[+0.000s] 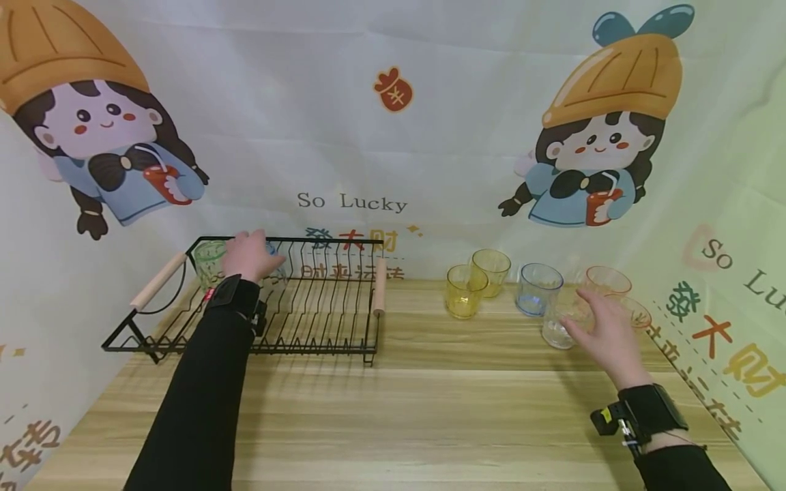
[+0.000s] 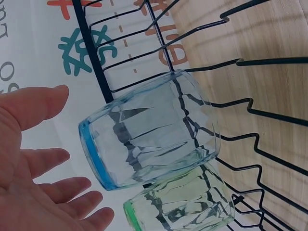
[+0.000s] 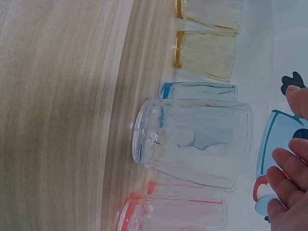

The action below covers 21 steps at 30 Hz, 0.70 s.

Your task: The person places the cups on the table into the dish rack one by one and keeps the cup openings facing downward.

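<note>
The rack hugged the desk's left edge, wood running on to the yellow glasses; left hand, fingers parted, hovered beside the racked blue glass; right hand, loosely spread, near the clear glass on the desk

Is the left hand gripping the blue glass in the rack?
No: a visible gap separates the left hand from that blue glass.

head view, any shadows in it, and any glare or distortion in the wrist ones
Head view: a soft shadow lies on the table below the right grip; left wrist view: the wires of the rack look bent through the blue glass; right wrist view: faint highlights on the clear glass.
</note>
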### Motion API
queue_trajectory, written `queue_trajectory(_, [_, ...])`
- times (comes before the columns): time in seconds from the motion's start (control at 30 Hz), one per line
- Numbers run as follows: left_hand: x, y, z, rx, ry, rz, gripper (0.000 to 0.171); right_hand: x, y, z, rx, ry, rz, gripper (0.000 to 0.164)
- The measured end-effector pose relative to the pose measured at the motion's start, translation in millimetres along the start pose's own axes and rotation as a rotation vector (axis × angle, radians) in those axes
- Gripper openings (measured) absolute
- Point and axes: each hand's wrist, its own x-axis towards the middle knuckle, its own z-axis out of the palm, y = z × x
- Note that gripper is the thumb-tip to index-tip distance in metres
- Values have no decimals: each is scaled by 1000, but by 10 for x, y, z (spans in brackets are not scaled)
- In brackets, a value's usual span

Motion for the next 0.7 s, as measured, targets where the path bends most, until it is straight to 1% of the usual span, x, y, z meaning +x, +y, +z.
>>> queue_trajectory(0.3, [-54, 27, -15, 4, 35, 47, 60, 9, 11, 25, -34, -7, -7, 58])
queue_trajectory(0.53, [-66, 47, -32, -6, 21, 88, 64, 16, 44, 43, -57, -7, -10, 59])
queue_trajectory(0.7, [-75, 84, -24, 0, 31, 129, 66, 10, 49, 37, -63, -16, -13, 60])
